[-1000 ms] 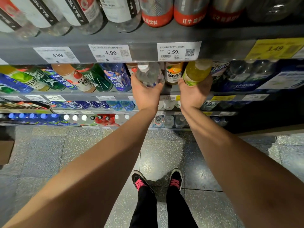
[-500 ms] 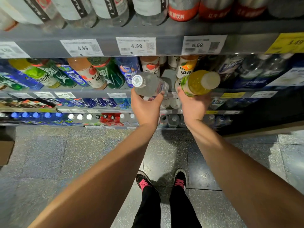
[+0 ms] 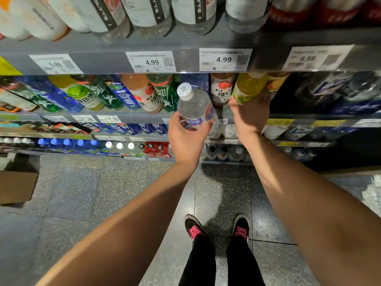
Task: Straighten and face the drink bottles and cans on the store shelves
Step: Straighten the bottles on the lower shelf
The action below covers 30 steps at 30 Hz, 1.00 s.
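Shelf-facing in progress, read from left to right. On the second shelf (image 3: 132, 116) we see a row of green, blue and peach-coloured plastic drink bottles (image 3: 115, 93) standing close together with most labels turned outward; we judge this stretch already faced, though the far left is too blurred to confirm. Next comes the left hand (image 3: 186, 137), its fingers wrapped around the lower body of a clear plastic bottle with a white cap (image 3: 194, 106). This bottle is held off the shelf, in front of its edge, tilted with the cap toward us. Just to the right stands a white-labelled bottle with a red fruit picture (image 3: 221, 89). Beside it the right hand (image 3: 250, 114) cups a yellow plastic drink bottle (image 3: 248, 87) from below and behind, fingers curled onto it, the bottle partly under the upper shelf's price rail (image 3: 224, 59). Further right, dark bottles (image 3: 334, 89) sit in shadow; we cannot tell their facing. We judge the task roughly midway: two bottles await seating, and the lower shelves appear untouched.
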Available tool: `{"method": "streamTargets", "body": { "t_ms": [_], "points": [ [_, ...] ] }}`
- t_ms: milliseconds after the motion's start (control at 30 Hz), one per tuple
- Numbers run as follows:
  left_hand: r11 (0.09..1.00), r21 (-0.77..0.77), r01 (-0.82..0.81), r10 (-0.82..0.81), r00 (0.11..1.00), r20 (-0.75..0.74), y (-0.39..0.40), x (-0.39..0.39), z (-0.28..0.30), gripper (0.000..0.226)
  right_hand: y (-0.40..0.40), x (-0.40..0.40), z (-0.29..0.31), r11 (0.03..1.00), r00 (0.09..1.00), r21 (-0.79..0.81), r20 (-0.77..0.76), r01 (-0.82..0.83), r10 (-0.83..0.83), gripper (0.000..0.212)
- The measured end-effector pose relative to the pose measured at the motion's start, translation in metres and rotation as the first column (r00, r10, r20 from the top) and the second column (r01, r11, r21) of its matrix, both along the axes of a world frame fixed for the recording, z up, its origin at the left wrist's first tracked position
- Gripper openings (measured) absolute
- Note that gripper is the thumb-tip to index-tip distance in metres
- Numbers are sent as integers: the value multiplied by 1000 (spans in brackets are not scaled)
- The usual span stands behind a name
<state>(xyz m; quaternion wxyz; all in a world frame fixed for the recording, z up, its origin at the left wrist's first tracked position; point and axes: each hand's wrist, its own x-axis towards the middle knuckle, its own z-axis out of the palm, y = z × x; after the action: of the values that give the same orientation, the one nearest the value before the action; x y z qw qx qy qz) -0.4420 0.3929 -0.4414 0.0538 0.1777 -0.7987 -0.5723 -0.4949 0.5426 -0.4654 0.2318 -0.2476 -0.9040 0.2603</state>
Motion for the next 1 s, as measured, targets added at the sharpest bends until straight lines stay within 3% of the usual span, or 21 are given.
{"method": "streamTargets", "body": {
  "t_ms": [33, 67, 233, 467, 700, 1000],
  "points": [
    [1000, 3, 9, -9, 1000, -2, -1, 0, 0, 49, -3, 0, 0, 996, 1000, 84, -15, -18, 19, 51],
    [1000, 12, 18, -17, 1000, -5, -1, 1, 0, 50, -5, -1, 1, 998, 999, 64, 15, -29, 28, 55],
    [995, -53, 90, -91, 996, -19, 11, 3, 6, 56, 8, 3, -14, 982, 984, -187, 167, -34, 66, 84],
    [993, -55, 106, -107, 994, -16, 51, 8, 11, 59, 41, 42, -17, 968, 997, -241, 4, -73, 76, 44],
    [994, -54, 100, -102, 994, -39, 113, 17, 12, 57, 86, 65, -11, 958, 993, -280, 80, -58, 84, 34],
    [988, -86, 127, -132, 990, -57, 188, 3, 15, 60, 142, 80, -1, 884, 994, -467, -99, -13, -38, 22]
  ]
}}
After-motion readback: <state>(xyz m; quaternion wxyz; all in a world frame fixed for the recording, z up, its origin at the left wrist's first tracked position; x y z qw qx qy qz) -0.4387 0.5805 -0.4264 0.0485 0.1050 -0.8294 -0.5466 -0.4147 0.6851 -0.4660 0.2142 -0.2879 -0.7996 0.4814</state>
